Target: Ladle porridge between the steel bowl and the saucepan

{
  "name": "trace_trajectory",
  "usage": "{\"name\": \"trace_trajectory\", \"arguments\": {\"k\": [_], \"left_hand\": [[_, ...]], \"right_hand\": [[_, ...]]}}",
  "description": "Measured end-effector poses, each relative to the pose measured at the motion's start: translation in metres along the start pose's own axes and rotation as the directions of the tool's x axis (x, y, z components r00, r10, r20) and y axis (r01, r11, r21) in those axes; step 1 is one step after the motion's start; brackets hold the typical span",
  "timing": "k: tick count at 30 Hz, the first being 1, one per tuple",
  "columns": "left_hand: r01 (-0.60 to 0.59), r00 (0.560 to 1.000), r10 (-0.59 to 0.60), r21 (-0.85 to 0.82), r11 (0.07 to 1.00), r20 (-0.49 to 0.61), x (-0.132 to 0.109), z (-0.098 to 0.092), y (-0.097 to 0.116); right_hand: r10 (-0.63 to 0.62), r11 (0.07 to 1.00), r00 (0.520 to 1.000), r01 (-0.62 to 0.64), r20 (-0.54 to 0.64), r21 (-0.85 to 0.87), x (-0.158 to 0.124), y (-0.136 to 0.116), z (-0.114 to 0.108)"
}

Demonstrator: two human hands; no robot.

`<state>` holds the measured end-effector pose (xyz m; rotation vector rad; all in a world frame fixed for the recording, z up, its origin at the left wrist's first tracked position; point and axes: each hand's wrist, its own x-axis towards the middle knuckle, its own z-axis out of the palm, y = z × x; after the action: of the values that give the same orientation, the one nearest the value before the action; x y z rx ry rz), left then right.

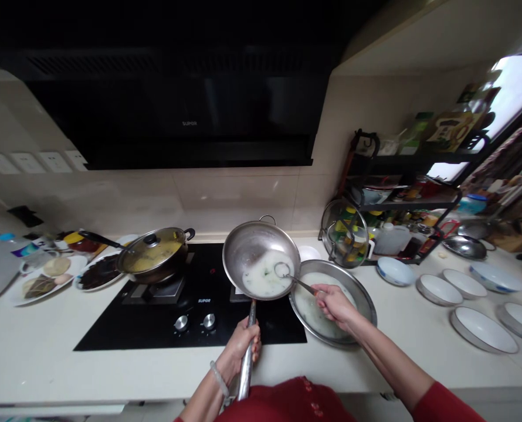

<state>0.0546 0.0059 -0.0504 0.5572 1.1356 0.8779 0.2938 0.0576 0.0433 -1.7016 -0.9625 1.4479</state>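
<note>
My left hand (242, 341) is wrapped round the long metal handle of a steel wok (239, 252), which is tilted so its milky white soup (261, 282) with green bits pools on the right side. In my right hand (331, 303) is a ladle (302, 285), its bowl dipped at the soup's surface inside the wok. Under my right forearm stands a wide metal basin (370, 310), holding more of the whitish liquid. The basin's left rim sits close beside the wok's right edge, overlapping the hob's corner.
A lidded pan (155, 258) with yellow food sits on the left of the black hob (155, 328). Several white bowls (483, 328) stand at right, before a condiment rack (406, 205). A glass lid (344, 231) leans there. Plates of food (45, 281) lie far left.
</note>
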Motion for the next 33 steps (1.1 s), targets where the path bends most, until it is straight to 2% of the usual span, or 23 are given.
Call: {"name": "trace_trajectory", "arguments": {"k": [8,12,16,20,23,25,27,30,32,33], "left_hand": [[0.017,1.0,-0.017,-0.003,1.0,-0.013,-0.001,0.001,0.001],[0.016,1.0,-0.016,-0.01,1.0,-0.008,-0.002,0.001,0.003],[0.016,1.0,-0.016,-0.004,1.0,-0.01,-0.003,0.002,0.003],[0.013,1.0,-0.013,-0.006,1.0,-0.013,-0.004,0.002,0.003],[0.011,1.0,-0.011,-0.008,1.0,-0.009,-0.004,0.002,0.002],[0.009,1.0,-0.009,-0.01,1.0,-0.007,-0.003,0.001,0.002],[0.006,1.0,-0.006,-0.015,1.0,-0.006,-0.002,0.0,0.001],[0.007,1.0,-0.007,-0.013,1.0,-0.003,-0.001,0.0,0.001],[0.008,1.0,-0.008,-0.006,1.0,-0.005,-0.001,0.0,0.001],[0.01,1.0,-0.01,-0.002,1.0,-0.006,-0.001,0.0,0.001]], "right_hand": [[0.034,0.989,0.996,-0.045,0.08,0.141,-0.007,0.003,-0.009],[0.025,0.98,0.995,-0.044,0.098,0.196,-0.013,0.008,-0.026],[0.028,0.977,0.998,-0.039,0.051,0.211,-0.029,0.013,-0.05],[0.002,0.992,0.999,0.004,-0.049,0.126,-0.045,0.029,-0.077],[-0.125,0.989,0.98,0.11,-0.156,-0.103,-0.044,0.058,-0.094],[-0.325,0.905,0.923,0.242,-0.204,-0.349,-0.039,0.085,-0.102],[-0.517,0.728,0.84,0.328,-0.167,-0.603,-0.035,0.113,-0.108],[-0.675,0.37,0.738,0.319,-0.016,-0.873,-0.038,0.145,-0.115],[-0.745,0.157,0.662,0.299,0.086,-0.941,-0.043,0.156,-0.118],[-0.772,0.092,0.625,0.292,0.117,-0.952,-0.045,0.157,-0.119]]}}
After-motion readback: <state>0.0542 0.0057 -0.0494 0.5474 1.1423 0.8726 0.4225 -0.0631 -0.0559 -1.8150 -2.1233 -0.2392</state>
